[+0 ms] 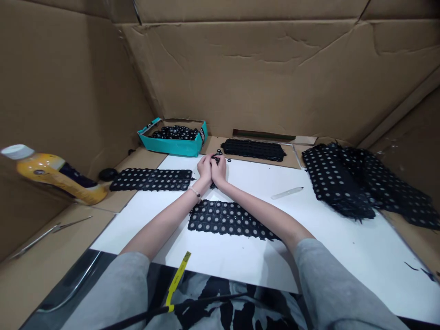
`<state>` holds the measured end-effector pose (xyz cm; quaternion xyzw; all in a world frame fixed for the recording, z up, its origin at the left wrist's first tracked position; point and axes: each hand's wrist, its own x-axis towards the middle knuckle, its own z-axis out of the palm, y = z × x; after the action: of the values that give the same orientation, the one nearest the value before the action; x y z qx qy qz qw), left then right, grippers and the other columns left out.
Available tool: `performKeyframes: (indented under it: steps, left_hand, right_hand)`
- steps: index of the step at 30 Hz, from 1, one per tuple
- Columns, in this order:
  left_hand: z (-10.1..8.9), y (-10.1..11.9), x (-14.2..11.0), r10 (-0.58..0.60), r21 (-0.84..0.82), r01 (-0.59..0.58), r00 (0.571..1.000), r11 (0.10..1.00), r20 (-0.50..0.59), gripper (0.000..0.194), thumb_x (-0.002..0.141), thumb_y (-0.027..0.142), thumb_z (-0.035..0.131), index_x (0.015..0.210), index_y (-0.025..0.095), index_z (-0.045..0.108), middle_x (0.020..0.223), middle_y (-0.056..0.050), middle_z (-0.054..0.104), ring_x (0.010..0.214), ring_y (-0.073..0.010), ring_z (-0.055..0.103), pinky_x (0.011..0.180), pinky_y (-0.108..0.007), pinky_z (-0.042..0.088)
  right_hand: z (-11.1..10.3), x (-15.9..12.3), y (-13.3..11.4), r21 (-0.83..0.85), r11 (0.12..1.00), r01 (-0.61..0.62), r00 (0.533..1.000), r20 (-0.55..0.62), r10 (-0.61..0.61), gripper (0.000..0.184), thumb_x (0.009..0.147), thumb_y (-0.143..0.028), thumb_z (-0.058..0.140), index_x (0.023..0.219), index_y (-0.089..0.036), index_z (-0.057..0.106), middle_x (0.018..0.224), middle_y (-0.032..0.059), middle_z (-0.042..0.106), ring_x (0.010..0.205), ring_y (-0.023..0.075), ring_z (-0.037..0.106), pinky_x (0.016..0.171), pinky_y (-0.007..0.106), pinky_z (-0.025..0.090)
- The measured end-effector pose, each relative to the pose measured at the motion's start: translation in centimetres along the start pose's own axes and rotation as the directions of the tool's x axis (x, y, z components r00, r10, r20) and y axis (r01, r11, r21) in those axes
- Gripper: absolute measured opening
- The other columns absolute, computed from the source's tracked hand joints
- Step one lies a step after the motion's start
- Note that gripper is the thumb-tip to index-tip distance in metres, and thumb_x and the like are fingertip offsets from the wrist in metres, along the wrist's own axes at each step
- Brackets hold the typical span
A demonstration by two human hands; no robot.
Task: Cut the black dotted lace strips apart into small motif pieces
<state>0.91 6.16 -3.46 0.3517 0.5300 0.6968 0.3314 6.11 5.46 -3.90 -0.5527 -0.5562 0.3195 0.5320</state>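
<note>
My left hand (205, 167) and my right hand (219, 169) are pressed side by side on the white board, cupped together around a small heap of black ring-like pieces (217, 159). Fingers of both hands are curled and partly hidden. Just right of my right hand lies one loose black ring (229, 160). Nearer to me, under my forearms, is a black strip with rows of pale round dots (223, 219). A similar dotted strip (151, 179) lies left of my left hand.
Behind my hands stands a teal box (172, 145) of black pieces. A stack of black strips (253, 150) lies at the back, and dotted black strips (335, 178) are piled right. A white pen (287, 192), scissors (51, 233) and a yellow bottle (58, 176) lie around; cardboard walls (247, 73) enclose everything.
</note>
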Motion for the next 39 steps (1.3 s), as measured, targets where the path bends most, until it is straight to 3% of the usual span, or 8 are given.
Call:
performKeyframes:
  steps: [7, 12, 16, 20, 25, 31, 35, 39]
  left_hand:
    - [-0.1, 1.8, -0.7, -0.013, -0.004, 0.013, 1.000, 1.000, 0.012, 0.009, 0.072, 0.016, 0.059, 0.071, 0.017, 0.068, 0.082, -0.006, 0.071, 0.082, -0.0179, 0.064, 0.082, -0.031, 0.051]
    - [0.7, 4.6, 0.5, 0.086, -0.004, -0.086, 0.996, 0.996, 0.026, 0.009, 0.074, 0.017, 0.060, 0.073, 0.017, 0.070, 0.086, -0.006, 0.073, 0.083, -0.0182, 0.065, 0.081, -0.029, 0.051]
    - [2.3, 8.8, 5.7, 0.245, 0.001, -0.245, 0.969, 0.969, 0.018, 0.012, 0.077, 0.018, 0.059, 0.074, 0.018, 0.070, 0.086, -0.005, 0.074, 0.084, -0.0177, 0.066, 0.082, -0.028, 0.051]
    - [3.2, 13.2, 14.2, 0.461, 0.010, -0.461, 0.887, 0.887, -0.029, 0.013, 0.081, 0.020, 0.057, 0.078, 0.019, 0.069, 0.088, -0.005, 0.074, 0.088, -0.0169, 0.066, 0.083, -0.026, 0.050]
    - [-1.6, 12.5, 22.8, 0.572, 0.314, -0.514, 0.810, 0.798, -0.129, 0.019, 0.085, 0.025, 0.053, 0.085, 0.019, 0.071, 0.095, -0.006, 0.074, 0.092, -0.0180, 0.066, 0.085, -0.026, 0.047]
    - [-10.7, 9.3, 26.4, 0.245, 0.815, -0.209, 0.966, 0.540, 0.086, 0.013, 0.072, 0.014, 0.061, 0.079, 0.014, 0.073, 0.095, -0.015, 0.074, 0.096, -0.0284, 0.065, 0.096, -0.040, 0.042]
    - [-11.0, 9.1, 26.0, 0.270, 0.753, -0.406, 0.913, 0.517, 0.307, 0.018, 0.079, 0.024, 0.061, 0.090, 0.016, 0.073, 0.106, -0.012, 0.073, 0.105, -0.0265, 0.063, 0.100, -0.037, 0.040]
    - [-9.7, 8.5, 24.5, 0.187, 0.700, -0.430, 0.898, 0.571, 0.399, 0.021, 0.077, 0.031, 0.068, 0.091, 0.015, 0.070, 0.103, -0.009, 0.074, 0.103, -0.0227, 0.063, 0.102, -0.033, 0.039]
  right_hand:
    - [0.4, -0.8, -0.6, 0.198, 0.977, -0.077, 0.993, -0.071, 0.093, 0.018, 0.084, -0.034, 0.042, 0.096, -0.021, 0.046, 0.109, 0.0112, 0.061, 0.105, 0.0201, 0.056, 0.096, 0.034, 0.043]
    - [0.3, 0.9, -2.6, 0.269, 0.961, 0.055, 0.995, -0.098, -0.029, 0.020, 0.086, -0.037, 0.041, 0.098, -0.022, 0.045, 0.109, 0.0099, 0.060, 0.105, 0.0195, 0.056, 0.096, 0.035, 0.044]
    - [2.0, 6.1, -6.8, 0.281, 0.938, 0.203, 0.976, -0.135, -0.171, 0.021, 0.088, -0.039, 0.042, 0.100, -0.022, 0.046, 0.110, 0.0088, 0.059, 0.107, 0.0196, 0.055, 0.100, 0.037, 0.042]
    - [7.0, 13.9, -12.0, 0.356, 0.867, 0.350, 0.936, -0.091, -0.340, 0.024, 0.092, -0.035, 0.041, 0.111, -0.022, 0.047, 0.122, 0.0103, 0.054, 0.120, 0.0205, 0.049, 0.105, 0.041, 0.038]
    - [14.6, 19.1, -12.7, 0.367, 0.863, 0.347, 0.906, 0.107, -0.410, 0.028, 0.091, -0.029, 0.046, 0.118, -0.021, 0.045, 0.125, 0.0105, 0.052, 0.123, 0.0184, 0.048, 0.107, 0.038, 0.037]
    - [15.6, 19.8, -9.0, 0.120, 0.984, 0.130, 0.707, 0.685, -0.176, 0.074, 0.056, -0.020, 0.083, 0.121, -0.012, 0.048, 0.115, 0.0098, 0.059, 0.107, 0.0197, 0.057, 0.101, 0.038, 0.043]
    - [13.8, 20.7, -10.1, 0.207, 0.975, 0.084, 0.676, 0.707, -0.209, 0.046, 0.066, -0.035, 0.079, 0.103, -0.014, 0.061, 0.105, 0.0069, 0.065, 0.102, 0.0165, 0.058, 0.101, 0.034, 0.042]
    - [12.3, 21.8, -11.2, 0.330, 0.944, 0.001, 0.735, 0.639, -0.224, 0.026, 0.084, -0.040, 0.063, 0.095, -0.016, 0.065, 0.095, 0.0039, 0.067, 0.092, 0.0129, 0.061, 0.091, 0.028, 0.046]
